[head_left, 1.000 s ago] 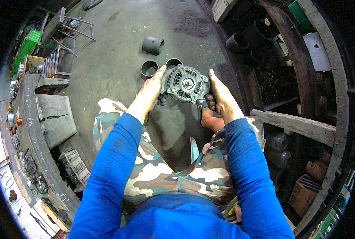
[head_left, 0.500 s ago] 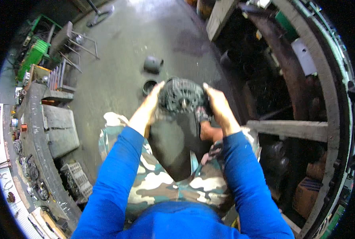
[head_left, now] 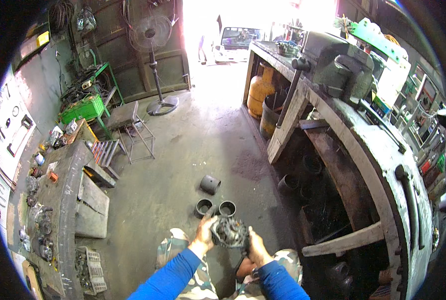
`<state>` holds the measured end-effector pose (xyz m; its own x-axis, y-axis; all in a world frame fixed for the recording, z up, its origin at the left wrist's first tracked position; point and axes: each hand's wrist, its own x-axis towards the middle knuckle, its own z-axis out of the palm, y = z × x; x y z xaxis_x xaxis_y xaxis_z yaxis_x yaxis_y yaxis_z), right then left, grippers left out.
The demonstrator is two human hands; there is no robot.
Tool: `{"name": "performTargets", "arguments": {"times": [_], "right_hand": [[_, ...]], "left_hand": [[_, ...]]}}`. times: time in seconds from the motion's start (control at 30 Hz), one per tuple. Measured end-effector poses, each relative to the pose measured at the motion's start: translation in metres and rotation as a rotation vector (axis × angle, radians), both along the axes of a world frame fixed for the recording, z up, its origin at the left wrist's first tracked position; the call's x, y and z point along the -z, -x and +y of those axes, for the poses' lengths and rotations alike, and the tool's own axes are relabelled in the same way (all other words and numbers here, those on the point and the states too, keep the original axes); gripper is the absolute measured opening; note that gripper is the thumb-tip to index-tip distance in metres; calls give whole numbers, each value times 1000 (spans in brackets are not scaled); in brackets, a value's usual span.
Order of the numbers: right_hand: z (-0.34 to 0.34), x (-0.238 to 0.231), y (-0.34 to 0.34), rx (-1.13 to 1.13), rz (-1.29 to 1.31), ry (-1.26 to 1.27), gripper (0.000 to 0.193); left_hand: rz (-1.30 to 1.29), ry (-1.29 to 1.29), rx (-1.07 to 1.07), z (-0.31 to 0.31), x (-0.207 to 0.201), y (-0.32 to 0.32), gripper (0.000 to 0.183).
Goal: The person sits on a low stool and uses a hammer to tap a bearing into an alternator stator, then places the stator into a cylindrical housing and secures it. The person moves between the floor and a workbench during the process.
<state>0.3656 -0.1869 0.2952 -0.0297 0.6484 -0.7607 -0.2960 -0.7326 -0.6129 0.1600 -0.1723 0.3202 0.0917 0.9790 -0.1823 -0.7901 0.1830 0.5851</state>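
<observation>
An alternator (head_left: pixel 229 232), dark and greasy with a slotted metal housing, is held up between my two hands, over the floor in front of my knees. My left hand (head_left: pixel 203 234) is wrapped around its left side, and my right hand (head_left: pixel 256 247) grips its right side. Just beyond it, two dark metal rings stand on the floor: a left ring (head_left: pixel 203 207) and a right ring (head_left: pixel 227 208), both with their open ends up. A short dark cylinder (head_left: pixel 210 184) lies on its side a little farther off.
On the right runs a heavy workbench (head_left: pixel 378 132) with a large vise (head_left: pixel 339 65); its wooden leg (head_left: pixel 287 131) reaches the floor. A low bench (head_left: pixel 65 200) with parts stands at left. Farther off are a metal chair (head_left: pixel 128 120), a pedestal fan (head_left: pixel 155 70) and a yellow gas cylinder (head_left: pixel 261 92).
The view has lifted toward the bright doorway, so my hands and the alternator appear lower. The alternator has turned, and its shaft end no longer shows clearly. Both hands still hold it.
</observation>
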Motion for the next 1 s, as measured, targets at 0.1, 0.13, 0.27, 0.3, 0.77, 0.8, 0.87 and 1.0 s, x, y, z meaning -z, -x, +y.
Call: {"name": "performTargets", "arguments": {"times": [0.1, 0.13, 0.27, 0.3, 0.77, 0.8, 0.87, 1.0], "right_hand": [[10, 18, 4, -180, -390, -43, 67], [13, 19, 4, -287, -523, -38, 67], [22, -2, -2, -411, -623, -86, 58], [25, -15, -4, -430, -599, -61, 58], [68, -467, -173, -190, -1069, -599, 45], [79, -494, -189, -176, -1162, -642, 44], [99, -539, -217, -54, -1149, -661, 47], [161, -608, -266, 126, -1327, -763, 40]], "left_hand": [[17, 97, 82, 4, 1, 1, 66], [17, 168, 111, 8, -1, 3, 66], [-73, 189, 218, 29, -28, 15, 68], [15, 267, 253, 35, -40, 19, 70], [1280, -136, 637, 133, -416, -152, 66], [1336, -235, 577, 145, -446, -171, 66], [1258, -401, 503, 176, -500, -209, 55], [1206, -727, 456, 263, -584, -276, 42]]}}
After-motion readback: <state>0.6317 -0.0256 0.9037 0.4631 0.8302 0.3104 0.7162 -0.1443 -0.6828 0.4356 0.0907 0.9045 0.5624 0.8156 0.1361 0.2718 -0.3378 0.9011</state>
